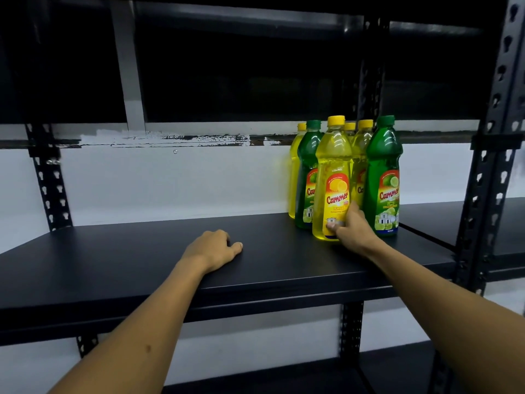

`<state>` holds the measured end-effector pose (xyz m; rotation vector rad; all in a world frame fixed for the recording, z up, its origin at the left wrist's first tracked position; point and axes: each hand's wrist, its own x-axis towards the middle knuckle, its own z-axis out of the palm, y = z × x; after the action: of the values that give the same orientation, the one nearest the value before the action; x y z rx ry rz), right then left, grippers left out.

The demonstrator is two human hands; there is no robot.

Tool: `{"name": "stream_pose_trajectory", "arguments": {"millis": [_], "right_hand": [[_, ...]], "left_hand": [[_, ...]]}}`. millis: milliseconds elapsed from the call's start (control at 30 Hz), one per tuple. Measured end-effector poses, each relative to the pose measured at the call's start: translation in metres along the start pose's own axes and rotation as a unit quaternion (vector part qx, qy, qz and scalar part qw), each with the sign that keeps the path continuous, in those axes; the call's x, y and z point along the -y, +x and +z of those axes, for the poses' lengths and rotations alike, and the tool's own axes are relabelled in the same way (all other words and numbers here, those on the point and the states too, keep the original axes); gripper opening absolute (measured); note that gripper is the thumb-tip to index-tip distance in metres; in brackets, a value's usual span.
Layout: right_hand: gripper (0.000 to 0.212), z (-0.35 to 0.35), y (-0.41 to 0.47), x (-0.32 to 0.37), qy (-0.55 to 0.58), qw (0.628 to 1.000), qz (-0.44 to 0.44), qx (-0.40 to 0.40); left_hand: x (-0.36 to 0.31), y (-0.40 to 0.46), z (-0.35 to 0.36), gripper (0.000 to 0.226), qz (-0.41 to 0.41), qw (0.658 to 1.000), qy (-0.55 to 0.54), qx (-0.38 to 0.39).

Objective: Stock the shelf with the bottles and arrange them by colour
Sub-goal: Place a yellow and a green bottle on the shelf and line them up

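Fingers [333, 227] of my right hand [350, 227] pinch the front yellow bottle [333, 177] low on its label; stocking partly done, sorting not.
My left hand [211, 248] rests loosely curled on the shelf [142, 251], holding nothing. Six bottles stand clustered at the right end: two green bottles [383, 166] mixed among four yellow. Judged remaining: separate the colours.
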<state>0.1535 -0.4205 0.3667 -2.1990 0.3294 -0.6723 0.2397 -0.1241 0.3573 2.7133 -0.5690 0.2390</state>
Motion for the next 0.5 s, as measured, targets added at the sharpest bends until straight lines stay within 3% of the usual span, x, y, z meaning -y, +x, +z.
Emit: {"name": "stream_pose_trajectory", "arguments": {"millis": [100, 300, 500], "right_hand": [[0.063, 0.0, -0.005, 0.005, 0.023, 0.999, -0.002, 0.022], [0.081, 0.002, -0.013, 0.014, 0.013, 0.998, 0.03, 0.046], [0.078, 0.0, -0.032, 0.016, -0.107, 0.992, 0.058, 0.012]], "left_hand": [[-0.006, -0.013, -0.005, 0.051, -0.011, 1.0, 0.012, 0.012], [-0.02, -0.042, -0.011, 0.051, -0.026, 0.999, 0.025, 0.029], [-0.025, -0.064, -0.01, 0.05, -0.018, 0.999, 0.024, 0.018]]}}
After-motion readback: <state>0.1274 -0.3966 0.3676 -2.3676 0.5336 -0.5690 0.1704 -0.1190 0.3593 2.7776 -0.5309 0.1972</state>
